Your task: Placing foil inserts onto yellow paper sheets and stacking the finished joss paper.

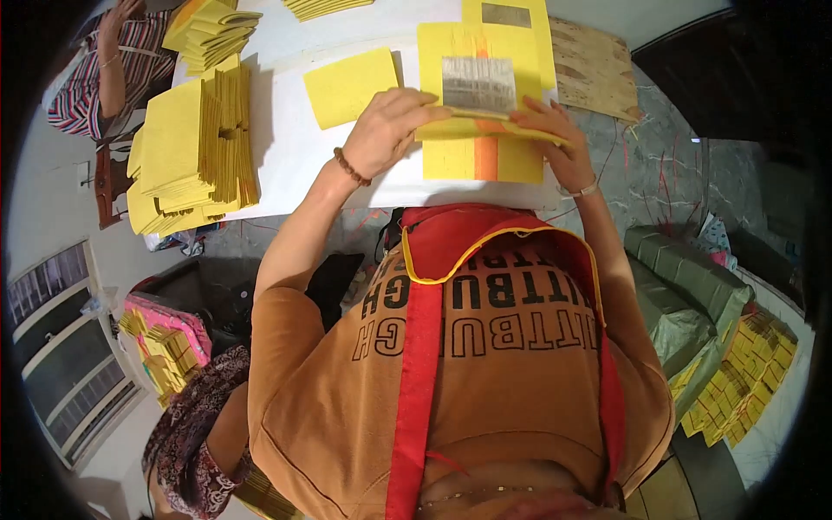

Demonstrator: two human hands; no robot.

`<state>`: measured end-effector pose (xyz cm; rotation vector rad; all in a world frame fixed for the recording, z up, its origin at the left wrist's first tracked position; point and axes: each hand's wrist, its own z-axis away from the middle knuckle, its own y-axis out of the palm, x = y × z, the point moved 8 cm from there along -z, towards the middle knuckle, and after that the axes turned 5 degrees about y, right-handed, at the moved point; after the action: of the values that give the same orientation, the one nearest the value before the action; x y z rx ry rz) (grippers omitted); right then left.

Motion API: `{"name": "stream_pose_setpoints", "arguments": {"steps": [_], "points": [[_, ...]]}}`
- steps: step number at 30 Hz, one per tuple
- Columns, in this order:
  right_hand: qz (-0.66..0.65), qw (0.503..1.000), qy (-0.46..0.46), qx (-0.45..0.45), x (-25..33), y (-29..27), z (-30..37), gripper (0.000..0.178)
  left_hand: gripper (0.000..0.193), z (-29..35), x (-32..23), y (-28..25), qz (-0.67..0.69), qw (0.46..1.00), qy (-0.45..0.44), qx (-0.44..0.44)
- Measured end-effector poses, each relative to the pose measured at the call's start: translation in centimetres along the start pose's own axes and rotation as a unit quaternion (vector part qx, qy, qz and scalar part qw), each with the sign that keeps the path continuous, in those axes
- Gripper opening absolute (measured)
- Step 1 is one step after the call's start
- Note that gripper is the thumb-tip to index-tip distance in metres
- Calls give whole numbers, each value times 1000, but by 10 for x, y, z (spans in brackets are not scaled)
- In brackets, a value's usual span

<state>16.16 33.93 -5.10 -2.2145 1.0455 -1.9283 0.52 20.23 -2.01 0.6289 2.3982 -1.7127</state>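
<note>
Matt yellow paper sheets (485,87) are carrying a dull silver foil patch (478,83) that is glinting faintly. The smooth white worktop (295,147) is looking matt. A rough plywood board (594,69) is showing grain. Wooden beads are forming the bracelet (351,166).

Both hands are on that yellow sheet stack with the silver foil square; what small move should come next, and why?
Probably lift the top sheet off: the left hand pins the stack's near-left edge while the right hand has its fingers at the raised near-right edge.

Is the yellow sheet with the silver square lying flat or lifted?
Lifted: both hands, left hand and right hand, raise the yellow sheet off the stack.
</note>
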Motion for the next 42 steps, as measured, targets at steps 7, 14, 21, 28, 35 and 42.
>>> {"name": "stream_pose_setpoints", "arguments": {"steps": [7, 14, 21, 28, 35, 42], "points": [[38, 996, 79, -1, -2, 0, 12, 18, 25, 19, 9, 9, 164, 969, -169, -74], [-104, 959, 182, -190, -15, -7, -11, 45, 33, 15, 47, 35, 292, 869, -388, -95], [-15, 954, 276, -113, -26, -8, -28, 50, 24, 25, 63, 54, 359, 822, -422, -133], [-21, 961, 228, -156, -43, -4, -30, 38, 20, 20, 59, 52, 435, 757, -446, -194], [71, 952, 268, -127, -36, -9, -32, 38, 40, -32, -19, -29, -205, 961, -82, -167], [179, 950, 233, -108, -9, -6, -30, 42, 45, -33, -24, 40, -224, 973, 16, 59]]}}
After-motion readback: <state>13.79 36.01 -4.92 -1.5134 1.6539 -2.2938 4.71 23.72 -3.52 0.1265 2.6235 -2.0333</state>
